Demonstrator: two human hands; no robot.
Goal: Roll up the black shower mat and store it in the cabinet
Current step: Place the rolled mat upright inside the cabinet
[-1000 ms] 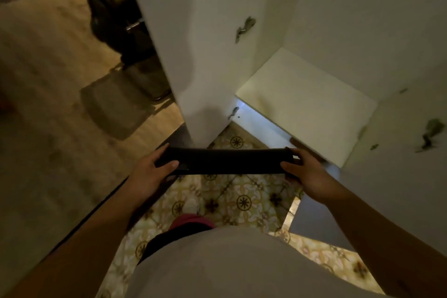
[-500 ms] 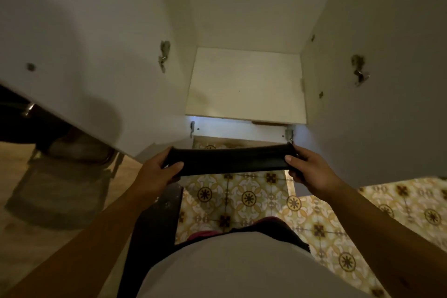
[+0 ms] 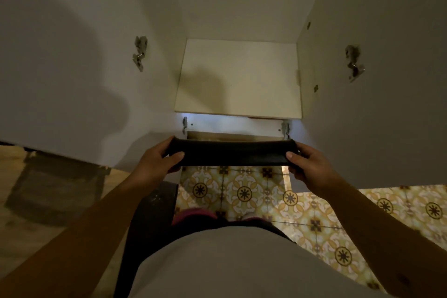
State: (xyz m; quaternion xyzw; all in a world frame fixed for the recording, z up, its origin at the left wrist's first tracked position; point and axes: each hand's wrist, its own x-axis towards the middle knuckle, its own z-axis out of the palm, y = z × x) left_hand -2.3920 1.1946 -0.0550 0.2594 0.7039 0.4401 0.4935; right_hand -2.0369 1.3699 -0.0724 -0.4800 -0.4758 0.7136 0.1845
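Observation:
The black shower mat is rolled into a long tube and held level in front of me. My left hand grips its left end and my right hand grips its right end. Just beyond the roll stands the white cabinet with both doors swung open; its pale bottom shelf is bare. The roll hangs outside the opening, just below the shelf's front edge and above the floor.
The open left door and right door flank my arms, each with metal hinges. Patterned yellow floor tiles lie below. A dark threshold strip and wooden floor with a grey mat lie at left.
The view has swung to face the cabinet squarely, and the opening now sits centred ahead. Both hands have kept hold of the rolled mat and brought it nearer the shelf's front edge.

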